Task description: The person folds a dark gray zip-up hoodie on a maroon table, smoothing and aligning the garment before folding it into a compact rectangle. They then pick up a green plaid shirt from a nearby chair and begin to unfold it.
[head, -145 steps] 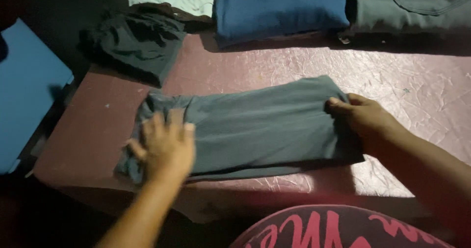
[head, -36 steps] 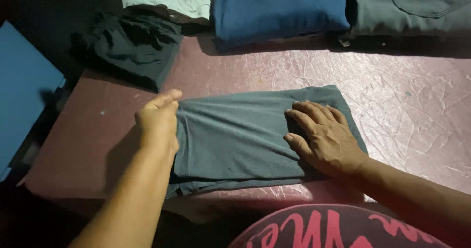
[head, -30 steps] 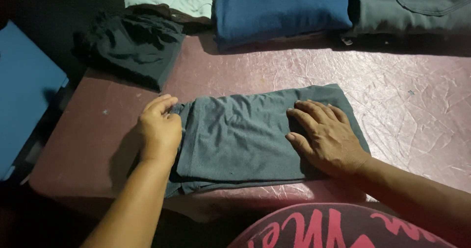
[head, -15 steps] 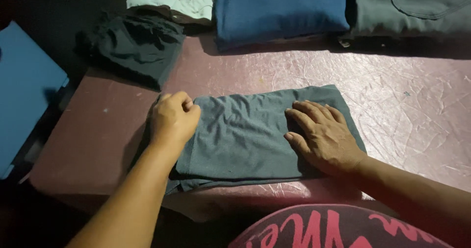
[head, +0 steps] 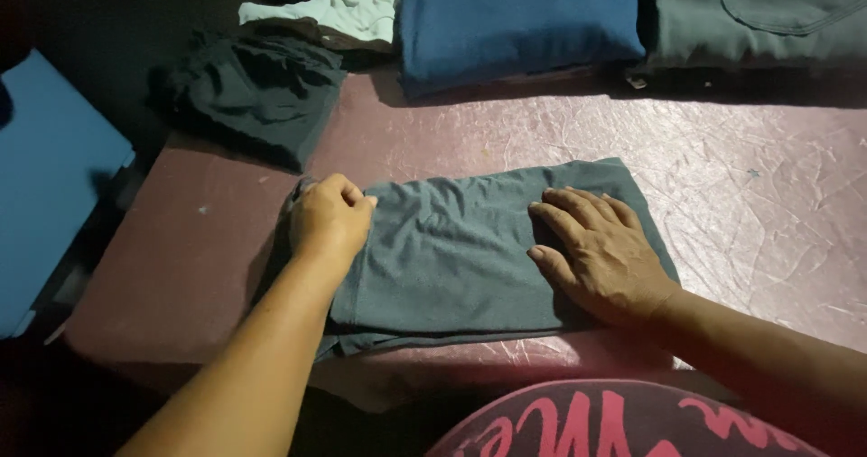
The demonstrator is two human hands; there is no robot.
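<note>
Looking down, we see a folded grey garment (head: 452,249) lying flat near the front edge of a maroon surface (head: 722,177), whose covering is shiny and finely creased like crumpled foil. The cloth is a soft, matte knit, folded into a rough rectangle with faint wrinkles across its middle and a lower layer peeking out along its near edge. Our left hand (head: 330,218) is curled into a fist at the garment's left end, fingers bunched on the fabric there (we cannot tell how much cloth is pinched inside). Our right hand (head: 601,254) lies open and flat, fingers spread, pressing on the right half of the garment.

Along the far edge sit other clothes: a crumpled black garment (head: 257,91) at the left corner, a pale mint cloth (head: 348,1) behind it, a thick folded blue garment (head: 515,19), and a grey-green piece with a stitched pocket (head: 768,14). A flat blue panel (head: 50,186) stands off the left side.
</note>
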